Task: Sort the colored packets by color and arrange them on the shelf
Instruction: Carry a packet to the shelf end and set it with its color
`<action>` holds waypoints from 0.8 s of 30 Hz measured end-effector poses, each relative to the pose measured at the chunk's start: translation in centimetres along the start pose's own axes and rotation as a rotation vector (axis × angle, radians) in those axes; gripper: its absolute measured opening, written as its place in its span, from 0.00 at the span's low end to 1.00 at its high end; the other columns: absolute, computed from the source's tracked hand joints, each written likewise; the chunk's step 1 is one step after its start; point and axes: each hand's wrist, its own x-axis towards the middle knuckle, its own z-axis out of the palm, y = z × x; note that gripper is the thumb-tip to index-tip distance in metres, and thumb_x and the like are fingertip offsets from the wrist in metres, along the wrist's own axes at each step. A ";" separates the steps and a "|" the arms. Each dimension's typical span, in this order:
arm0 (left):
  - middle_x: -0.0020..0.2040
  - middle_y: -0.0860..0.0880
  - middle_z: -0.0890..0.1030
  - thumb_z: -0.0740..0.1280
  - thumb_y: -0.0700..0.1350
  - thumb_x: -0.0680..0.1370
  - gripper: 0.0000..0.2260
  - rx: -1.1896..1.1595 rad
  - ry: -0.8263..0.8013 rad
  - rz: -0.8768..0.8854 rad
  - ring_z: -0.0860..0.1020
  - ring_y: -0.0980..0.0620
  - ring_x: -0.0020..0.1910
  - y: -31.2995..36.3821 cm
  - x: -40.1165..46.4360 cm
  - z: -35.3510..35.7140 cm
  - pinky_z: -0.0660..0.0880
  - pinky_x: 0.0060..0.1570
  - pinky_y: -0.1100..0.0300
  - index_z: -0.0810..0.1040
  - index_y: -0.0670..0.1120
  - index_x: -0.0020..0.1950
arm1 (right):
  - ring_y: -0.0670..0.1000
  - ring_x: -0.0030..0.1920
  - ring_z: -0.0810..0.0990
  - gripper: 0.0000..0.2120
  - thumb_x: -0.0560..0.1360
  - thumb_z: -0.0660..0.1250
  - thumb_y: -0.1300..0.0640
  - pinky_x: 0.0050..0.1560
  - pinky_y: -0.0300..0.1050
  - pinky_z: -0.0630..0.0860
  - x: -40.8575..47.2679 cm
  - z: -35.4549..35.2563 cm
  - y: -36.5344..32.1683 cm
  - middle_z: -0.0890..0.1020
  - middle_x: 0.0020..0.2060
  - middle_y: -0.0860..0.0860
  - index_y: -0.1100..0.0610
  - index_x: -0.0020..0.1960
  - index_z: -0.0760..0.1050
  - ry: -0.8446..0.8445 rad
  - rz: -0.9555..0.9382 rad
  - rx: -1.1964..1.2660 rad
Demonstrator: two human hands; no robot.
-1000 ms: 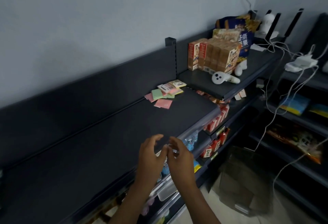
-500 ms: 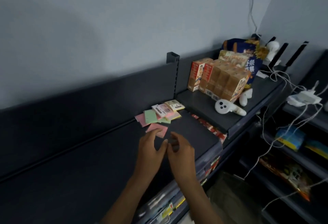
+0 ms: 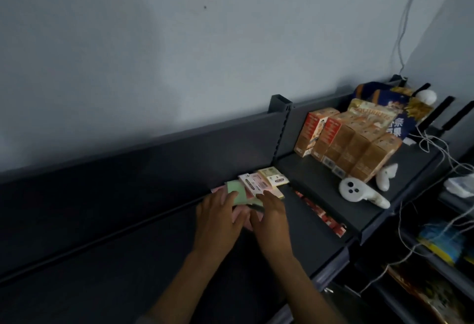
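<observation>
Both hands, left and right, rest flat with released grips on the packets at the shelf's right end.

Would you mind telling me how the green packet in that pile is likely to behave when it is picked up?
The green packet looks thin and flat, so probably light and somewhat bendy. It overlaps other packets under the left hand, so lifting it may drag neighbours along. Lying flat on the dark shelf, its edge may be hard to catch.
</observation>
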 end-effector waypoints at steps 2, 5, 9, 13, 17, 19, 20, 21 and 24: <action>0.75 0.52 0.67 0.58 0.62 0.81 0.24 0.029 0.004 -0.025 0.65 0.49 0.72 -0.9 0.0 0.0 0.63 0.71 0.51 0.68 0.55 0.75 | 0.56 0.72 0.68 0.20 0.74 0.70 0.64 0.70 0.45 0.68 1.2 0.5 0.5 0.72 0.72 0.56 0.56 0.66 0.79 -0.007 -0.065 -0.083; 0.73 0.52 0.68 0.58 0.62 0.81 0.23 0.070 -0.005 -0.079 0.65 0.48 0.71 -2.1 -0.7 -0.2 0.64 0.69 0.51 0.67 0.56 0.73 | 0.63 0.71 0.70 0.12 0.72 0.71 0.65 0.68 0.57 0.73 2.2 1.9 1.8 0.74 0.70 0.62 0.57 0.54 0.86 -0.055 -0.166 -0.234; 0.74 0.51 0.66 0.59 0.61 0.81 0.23 0.097 -0.015 -0.166 0.63 0.47 0.72 -3.3 -1.5 -0.6 0.62 0.70 0.51 0.65 0.56 0.74 | 0.64 0.72 0.70 0.18 0.71 0.69 0.65 0.65 0.60 0.76 2.6 2.5 2.5 0.73 0.71 0.61 0.58 0.60 0.83 -0.106 -0.179 -0.336; 0.76 0.50 0.64 0.54 0.66 0.81 0.27 0.108 -0.051 -0.204 0.61 0.47 0.74 -3.2 -2.0 -0.8 0.59 0.72 0.51 0.62 0.55 0.77 | 0.59 0.78 0.60 0.28 0.75 0.66 0.61 0.72 0.59 0.69 2.9 2.6 2.4 0.63 0.78 0.58 0.62 0.74 0.69 -0.183 -0.163 -0.368; 0.77 0.48 0.64 0.47 0.70 0.80 0.31 0.139 -0.109 -0.232 0.61 0.46 0.75 -2.7 -2.5 -0.6 0.58 0.72 0.49 0.62 0.54 0.78 | 0.64 0.73 0.69 0.25 0.70 0.70 0.70 0.67 0.62 0.73 3.0 2.7 3.0 0.69 0.73 0.64 0.71 0.66 0.73 -0.100 -0.211 -0.228; 0.77 0.48 0.64 0.45 0.70 0.80 0.31 0.138 -0.119 -0.247 0.61 0.46 0.74 -2.0 -2.7 -0.4 0.58 0.72 0.49 0.62 0.54 0.77 | 0.62 0.71 0.72 0.23 0.71 0.69 0.72 0.71 0.51 0.70 2.6 2.2 3.4 0.72 0.71 0.62 0.69 0.66 0.75 -0.016 -0.212 -0.137; 0.77 0.48 0.65 0.45 0.70 0.80 0.31 0.137 -0.114 -0.246 0.62 0.46 0.74 -1.6 -2.7 -0.2 0.59 0.72 0.49 0.63 0.54 0.77 | 0.60 0.71 0.71 0.22 0.73 0.68 0.72 0.74 0.43 0.64 2.4 1.8 3.3 0.73 0.71 0.60 0.68 0.67 0.75 0.015 -0.215 -0.094; 0.76 0.49 0.66 0.45 0.69 0.81 0.30 0.138 -0.103 -0.241 0.63 0.47 0.73 -1.2 -2.8 0.1 0.60 0.71 0.49 0.64 0.55 0.76 | 0.57 0.71 0.71 0.21 0.75 0.67 0.70 0.75 0.38 0.60 2.2 1.4 3.2 0.73 0.71 0.58 0.65 0.67 0.76 0.036 -0.216 -0.060; 0.74 0.50 0.67 0.47 0.67 0.82 0.27 0.135 -0.078 -0.219 0.64 0.48 0.72 0.0 -2.9 1.1 0.61 0.70 0.51 0.63 0.56 0.76 | 0.53 0.70 0.72 0.17 0.78 0.65 0.65 0.72 0.47 0.68 1.6 0.1 3.2 0.75 0.69 0.55 0.61 0.66 0.77 0.106 -0.214 0.034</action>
